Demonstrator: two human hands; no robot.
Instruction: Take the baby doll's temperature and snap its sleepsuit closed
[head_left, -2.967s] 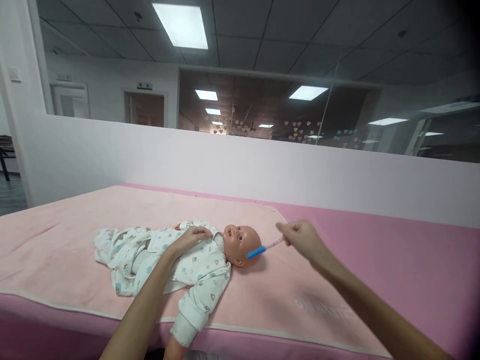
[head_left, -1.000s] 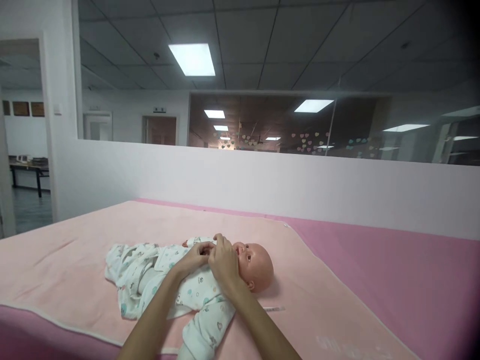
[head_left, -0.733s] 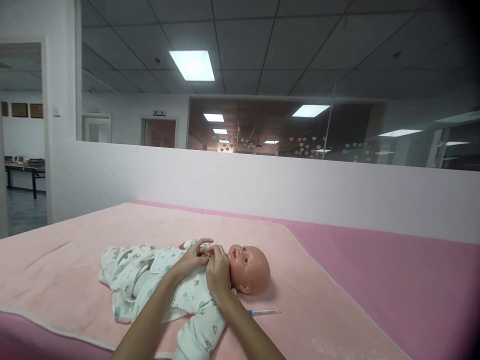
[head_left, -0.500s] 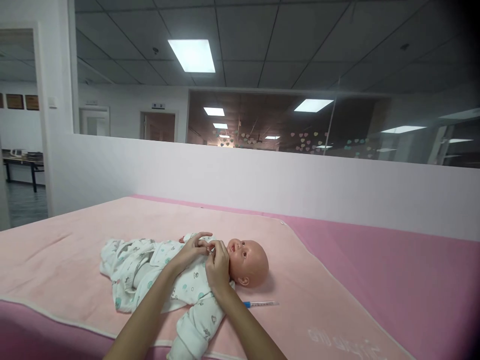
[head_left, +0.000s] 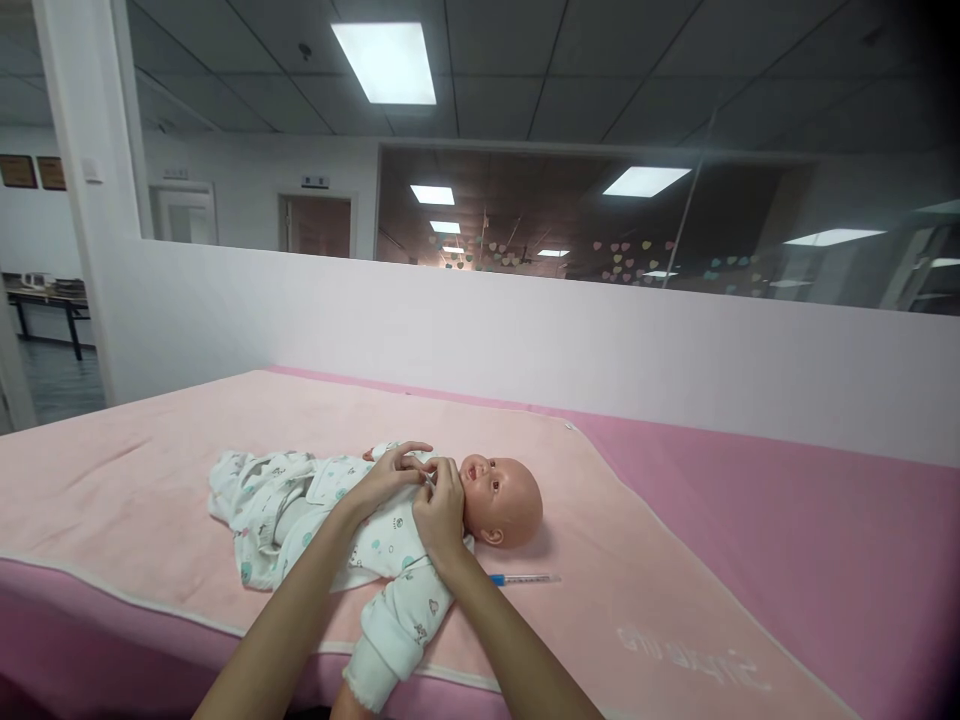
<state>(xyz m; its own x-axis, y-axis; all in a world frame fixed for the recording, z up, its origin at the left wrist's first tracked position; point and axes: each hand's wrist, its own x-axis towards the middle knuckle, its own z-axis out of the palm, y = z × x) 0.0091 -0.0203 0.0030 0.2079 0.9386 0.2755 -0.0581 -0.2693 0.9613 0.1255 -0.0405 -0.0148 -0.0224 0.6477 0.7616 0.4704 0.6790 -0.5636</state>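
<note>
A baby doll [head_left: 504, 500] in white patterned clothes [head_left: 322, 510] lies on its back on a pale pink blanket [head_left: 570, 620], head to the right. My left hand [head_left: 390, 472] and my right hand [head_left: 441, 506] meet at the doll's neck, fingers pinched on the collar of the garment. A thin syringe with a blue end [head_left: 525, 579] lies loose on the blanket just right of my right forearm, below the doll's head.
The blanket covers a deeper pink bed [head_left: 825, 540] that runs off to the right. A low white partition wall [head_left: 525, 340] stands behind it, with glass above. The bed's front edge is close to me. An opening at the far left shows a table [head_left: 45, 300].
Three seconds ago my right hand held the syringe by the doll's head; it now lies on the blanket. Both hands have stayed at the collar over the last second; the view shifted slightly.
</note>
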